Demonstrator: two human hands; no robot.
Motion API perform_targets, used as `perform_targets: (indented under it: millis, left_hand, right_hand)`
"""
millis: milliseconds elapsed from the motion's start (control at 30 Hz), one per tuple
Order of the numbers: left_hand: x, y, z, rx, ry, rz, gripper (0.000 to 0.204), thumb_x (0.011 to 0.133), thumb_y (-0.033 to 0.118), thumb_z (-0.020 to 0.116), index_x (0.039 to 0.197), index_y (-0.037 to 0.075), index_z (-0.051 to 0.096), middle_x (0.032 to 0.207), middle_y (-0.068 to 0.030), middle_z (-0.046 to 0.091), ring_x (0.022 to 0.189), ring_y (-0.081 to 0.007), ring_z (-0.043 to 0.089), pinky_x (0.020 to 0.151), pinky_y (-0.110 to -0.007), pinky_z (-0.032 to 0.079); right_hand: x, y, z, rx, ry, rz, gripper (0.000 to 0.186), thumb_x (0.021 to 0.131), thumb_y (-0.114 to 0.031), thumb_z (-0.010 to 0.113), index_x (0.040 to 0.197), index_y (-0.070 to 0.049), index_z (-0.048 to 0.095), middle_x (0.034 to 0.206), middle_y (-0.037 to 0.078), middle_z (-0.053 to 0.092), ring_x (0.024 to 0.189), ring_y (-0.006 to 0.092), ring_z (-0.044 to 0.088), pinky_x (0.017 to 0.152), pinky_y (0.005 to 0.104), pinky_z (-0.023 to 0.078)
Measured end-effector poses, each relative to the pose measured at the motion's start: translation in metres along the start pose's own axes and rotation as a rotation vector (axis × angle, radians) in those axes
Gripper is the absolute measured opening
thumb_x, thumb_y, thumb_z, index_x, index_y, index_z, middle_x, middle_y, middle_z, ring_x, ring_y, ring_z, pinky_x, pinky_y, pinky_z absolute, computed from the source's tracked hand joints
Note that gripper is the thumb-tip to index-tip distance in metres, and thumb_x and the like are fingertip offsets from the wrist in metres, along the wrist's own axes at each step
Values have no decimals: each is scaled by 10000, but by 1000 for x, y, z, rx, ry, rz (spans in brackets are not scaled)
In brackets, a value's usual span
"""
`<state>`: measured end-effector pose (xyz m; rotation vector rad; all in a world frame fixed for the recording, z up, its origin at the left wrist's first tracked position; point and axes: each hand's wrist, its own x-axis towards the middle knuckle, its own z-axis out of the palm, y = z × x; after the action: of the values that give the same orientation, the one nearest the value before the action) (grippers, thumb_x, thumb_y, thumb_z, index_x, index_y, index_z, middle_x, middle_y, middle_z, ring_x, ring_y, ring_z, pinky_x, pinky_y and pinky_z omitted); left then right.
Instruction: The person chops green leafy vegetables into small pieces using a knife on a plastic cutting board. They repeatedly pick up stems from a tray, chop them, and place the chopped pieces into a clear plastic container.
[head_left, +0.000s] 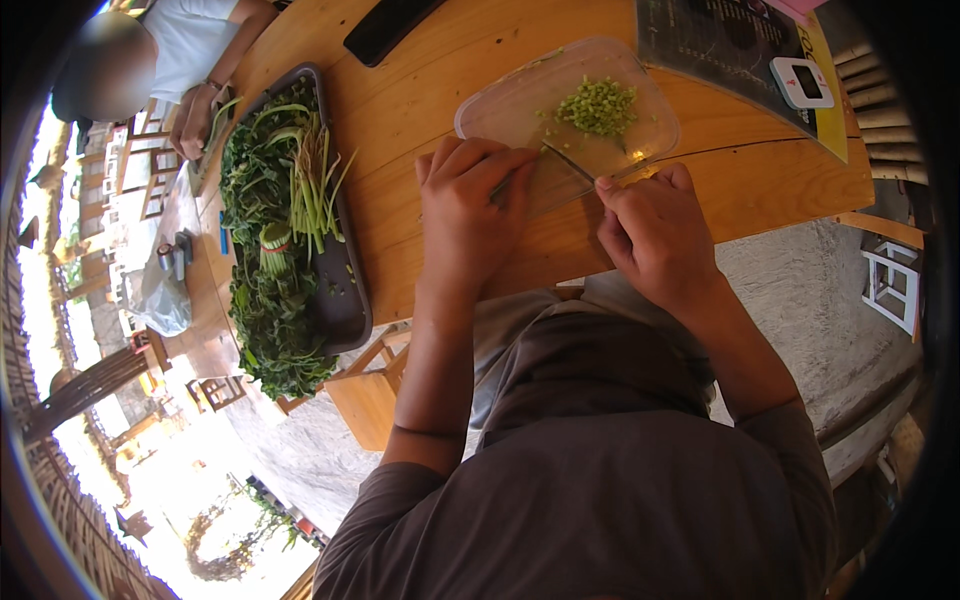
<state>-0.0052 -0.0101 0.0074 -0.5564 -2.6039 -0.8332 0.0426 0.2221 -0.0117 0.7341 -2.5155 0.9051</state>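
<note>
Daylight is overexposed at eight o'clock. Glare spots the cutting board (655,112) at one o'clock. Fisheye curvature bends the black-rimmed periphery.

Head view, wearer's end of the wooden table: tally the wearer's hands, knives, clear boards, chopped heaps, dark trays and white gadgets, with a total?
Hands: 2, the left hand and right hand
Knife: 1
Clear board: 1
Chopped heap: 1
Dark tray: 1
White gadget: 1
Total: 7
</note>
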Motion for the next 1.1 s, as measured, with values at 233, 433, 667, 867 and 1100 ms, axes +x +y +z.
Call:
perform_targets:
  millis: [233, 433, 667, 867, 1100]
  left_hand:
    - [1, 1, 1, -5, -10, -8, 159, 865, 45, 857, 996, 133, 876, 923, -20, 778, 911, -243, 700, 893, -390, 477]
    - [1, 2, 1, 2, -15, -19, 145, 874, 47, 851, 996, 125, 871, 935, -32, 784, 921, -251, 705, 899, -393, 483]
    - [1, 0, -1, -11, -7, -50, 110, 889, 71, 858, 985, 123, 864, 938, -36, 794, 931, -249, 712, 911, -401, 485]
    - [2, 3, 1, 13, -23, -48, 126, 876, 85, 872, 991, 137, 869, 932, -27, 795, 936, -244, 713, 919, -401, 486]
    - [2, 2, 3, 4, -27, -47, 128, 875, 80, 870, 992, 133, 868, 930, -23, 791, 929, -242, 711, 918, -388, 482]
  right_hand:
    - [5, -3, -2, -34, -43, -8, 400, 891, 33, 779, 1280, -13, 697, 824, 43, 628, 751, 231, 636, 831, 426, 433]
    - [8, -2, 0, -48, -59, -2, 425, 894, 24, 785, 1306, -22, 690, 854, 31, 644, 794, 225, 657, 861, 434, 432]
    - [2, 0, 0, -8, 20, -1, 409, 855, 50, 799, 1245, -16, 696, 779, 26, 617, 719, 217, 638, 783, 408, 443]
    - [3, -1, -1, -4, -1, -32, 362, 869, 56, 789, 1215, 2, 697, 769, 29, 603, 707, 217, 636, 770, 411, 447]
    - [5, -2, -2, -23, -37, -10, 357, 897, 26, 787, 1241, -10, 697, 793, 41, 615, 724, 224, 645, 821, 428, 453]
